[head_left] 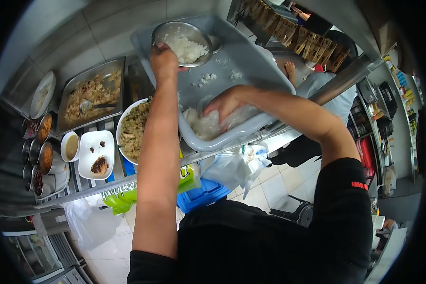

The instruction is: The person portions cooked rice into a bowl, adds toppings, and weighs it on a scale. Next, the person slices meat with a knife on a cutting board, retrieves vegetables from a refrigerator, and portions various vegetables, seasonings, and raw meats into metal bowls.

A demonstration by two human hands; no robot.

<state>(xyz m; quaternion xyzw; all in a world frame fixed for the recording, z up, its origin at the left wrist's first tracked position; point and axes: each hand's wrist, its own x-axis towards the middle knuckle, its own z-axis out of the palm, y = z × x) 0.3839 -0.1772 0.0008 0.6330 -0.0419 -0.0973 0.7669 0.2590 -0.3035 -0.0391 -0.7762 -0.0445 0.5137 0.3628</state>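
Observation:
My left hand (164,62) grips a round metal bowl (164,34) by its near left edge, over the far end of a grey plastic tub (255,61). White cooked rice (188,49) lies in the bowl. At the near end of the tub, my right hand (224,105) is closed on a clear plastic bag (208,127) with white contents that look like rice. Its fingertips are partly hidden by the plastic. Loose rice clumps (207,79) are scattered on the tub's bottom between my hands.
Left of the tub stand a bowl of mixed food (130,130), a metal tray (90,94) with a spoon, a white dish (97,151) and several small metal cups (46,128). Plastic bags (232,165) hang below the counter edge. Another person's hand (290,71) shows beyond the tub.

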